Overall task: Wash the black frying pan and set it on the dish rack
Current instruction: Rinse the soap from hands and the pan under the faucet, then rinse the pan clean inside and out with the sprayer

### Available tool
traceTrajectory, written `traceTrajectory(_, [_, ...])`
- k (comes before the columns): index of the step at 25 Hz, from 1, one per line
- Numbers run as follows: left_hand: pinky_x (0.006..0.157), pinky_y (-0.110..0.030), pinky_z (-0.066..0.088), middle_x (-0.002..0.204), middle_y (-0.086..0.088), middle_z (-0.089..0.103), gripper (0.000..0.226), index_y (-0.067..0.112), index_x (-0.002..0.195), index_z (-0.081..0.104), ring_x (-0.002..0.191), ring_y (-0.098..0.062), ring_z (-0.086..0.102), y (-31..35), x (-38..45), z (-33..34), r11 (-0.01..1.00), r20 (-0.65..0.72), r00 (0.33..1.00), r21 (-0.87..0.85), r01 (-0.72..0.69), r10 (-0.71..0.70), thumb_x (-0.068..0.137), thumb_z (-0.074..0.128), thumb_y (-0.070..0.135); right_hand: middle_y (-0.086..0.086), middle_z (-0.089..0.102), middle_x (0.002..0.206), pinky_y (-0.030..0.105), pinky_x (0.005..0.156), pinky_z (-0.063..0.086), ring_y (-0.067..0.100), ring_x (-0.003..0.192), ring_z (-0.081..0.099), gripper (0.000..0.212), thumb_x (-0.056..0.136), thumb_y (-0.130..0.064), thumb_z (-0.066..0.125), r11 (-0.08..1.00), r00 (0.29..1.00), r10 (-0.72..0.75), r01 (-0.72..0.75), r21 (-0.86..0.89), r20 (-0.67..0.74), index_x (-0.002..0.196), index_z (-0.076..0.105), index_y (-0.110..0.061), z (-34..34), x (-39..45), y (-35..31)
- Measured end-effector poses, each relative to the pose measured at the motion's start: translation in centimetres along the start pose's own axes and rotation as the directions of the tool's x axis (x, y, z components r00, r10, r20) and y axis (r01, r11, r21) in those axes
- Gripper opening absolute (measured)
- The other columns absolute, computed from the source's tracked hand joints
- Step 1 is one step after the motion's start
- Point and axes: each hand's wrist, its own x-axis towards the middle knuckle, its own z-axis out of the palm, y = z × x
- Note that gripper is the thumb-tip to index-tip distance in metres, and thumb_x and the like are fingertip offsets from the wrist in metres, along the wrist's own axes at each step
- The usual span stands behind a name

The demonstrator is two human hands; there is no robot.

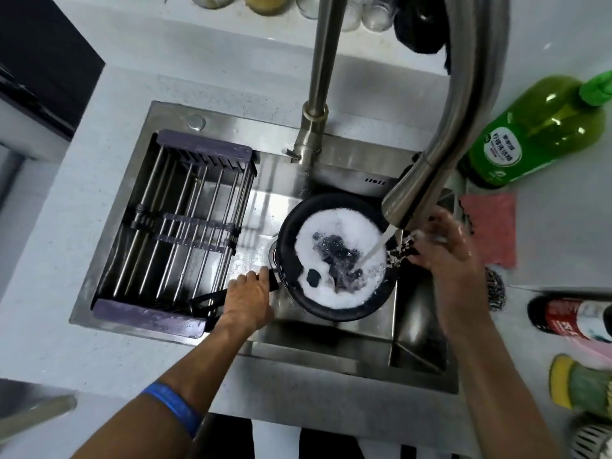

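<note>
The black frying pan (298,220) sits in the steel sink (331,352), full of white foam and water. My left hand (246,301) is shut on the pan's black handle at its left. Water runs from the faucet spout (427,180) into the right side of the pan. My right hand (443,243) is at the pan's right rim under the spout, wet, fingers curled against the rim; what it holds is unclear. The dish rack (175,226), metal bars with purple ends, lies across the sink's left half with nothing on it.
A green detergent bottle (536,134) lies on the counter at right, a pink cloth (490,226) below it. A steel scourer (495,289), a red-labelled bottle (573,318) and a yellow-green sponge (579,385) sit further right. Jars line the back ledge.
</note>
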Motion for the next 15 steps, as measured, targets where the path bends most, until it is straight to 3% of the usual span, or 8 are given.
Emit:
traceTrajectory(2, [0.091,-0.041,0.041,0.116,-0.011,0.056,0.051,0.012,0.130,0.036,0.105,-0.029,0.055,-0.3,0.4,0.5,0.998,-0.027,1.000,-0.068,-0.003,0.001,0.086,0.050,0.032,0.003,0.061,0.096,0.035,0.075,0.060,0.025,0.087,0.063,0.037,0.092,-0.036,0.067,0.933,0.941,-0.312,0.329,-0.147,0.132,0.128,0.061,-0.032,-0.6,-0.4,-3.9])
traceTrajectory(3, [0.090,-0.042,0.041,0.116,-0.011,0.057,0.047,0.012,0.128,0.037,0.105,-0.029,0.055,-0.2,0.6,0.3,0.996,-0.042,0.999,-0.092,-0.003,-0.001,0.086,0.048,0.031,0.000,0.063,0.088,0.037,0.068,0.061,0.025,0.079,0.066,0.035,0.089,-0.049,0.068,0.862,0.901,-0.397,0.431,-0.269,0.174,0.121,0.063,-0.036,-0.2,-0.3,-6.0])
traceTrajectory(5, [0.093,-0.043,0.040,0.122,-0.011,0.054,0.049,0.012,0.132,0.037,0.111,-0.030,0.053,-0.3,0.6,-0.2,0.996,-0.020,1.000,-0.090,0.003,-0.005,0.087,0.048,0.027,-0.007,0.069,0.076,0.032,0.055,0.059,0.012,0.064,0.068,0.028,0.082,-0.061,0.068,0.729,0.877,-0.453,0.468,-0.500,0.161,0.096,0.068,-0.036,1.3,0.5,-9.3])
traceTrajectory(7, [0.095,-0.042,0.041,0.126,-0.010,0.051,0.054,0.011,0.137,0.035,0.114,-0.029,0.050,-1.0,0.0,-0.7,0.999,-0.011,1.000,-0.038,0.010,-0.010,0.087,0.051,0.025,-0.017,0.066,0.062,0.024,0.047,0.048,0.001,0.052,0.062,0.029,0.071,-0.058,0.067,0.694,0.918,-0.378,0.366,-0.620,0.119,0.072,0.065,-0.029,2.6,1.9,-10.2])
traceTrajectory(8, [0.095,-0.041,0.042,0.126,-0.009,0.052,0.054,0.011,0.137,0.036,0.114,-0.028,0.051,-1.5,-0.5,-0.9,1.000,-0.024,1.000,-0.019,0.000,-0.001,0.087,0.051,0.022,-0.016,0.064,0.057,0.022,0.048,0.046,0.000,0.048,0.059,0.029,0.066,-0.057,0.065,0.694,0.945,-0.309,0.300,-0.654,0.106,0.070,0.065,-0.028,3.0,2.3,-10.0])
traceTrajectory(10, [0.095,-0.038,0.043,0.126,-0.010,0.052,0.055,0.009,0.140,0.035,0.113,-0.028,0.051,-2.5,-1.5,-1.3,0.999,-0.039,0.998,-0.004,-0.050,0.050,0.088,0.050,0.016,-0.009,0.065,0.053,0.017,0.048,0.044,0.002,0.042,0.058,0.026,0.065,-0.055,0.063,0.744,0.979,-0.156,0.205,-0.636,0.134,0.077,0.068,-0.032,3.8,2.4,-8.1])
traceTrajectory(12, [0.097,-0.037,0.041,0.128,-0.012,0.050,0.060,0.007,0.144,0.027,0.115,-0.028,0.048,-3.2,-2.0,-1.3,0.991,-0.027,0.991,0.028,-0.127,0.128,0.089,0.048,0.012,0.000,0.065,0.050,0.021,0.041,0.042,0.008,0.038,0.058,0.018,0.068,-0.046,0.063,0.836,0.981,-0.032,0.132,-0.532,0.193,0.079,0.072,-0.035,5.4,2.0,-5.5])
traceTrajectory(15, [0.097,-0.035,0.042,0.125,-0.011,0.053,0.058,0.007,0.142,0.031,0.113,-0.027,0.050,-3.9,-1.7,-1.0,0.986,-0.029,0.986,-0.008,-0.165,0.165,0.087,0.051,0.007,0.007,0.066,0.053,0.029,0.047,0.047,0.015,0.046,0.061,0.014,0.073,-0.037,0.063,0.893,0.980,0.035,0.058,-0.447,0.197,0.082,0.074,-0.036,8.6,3.1,-2.8])
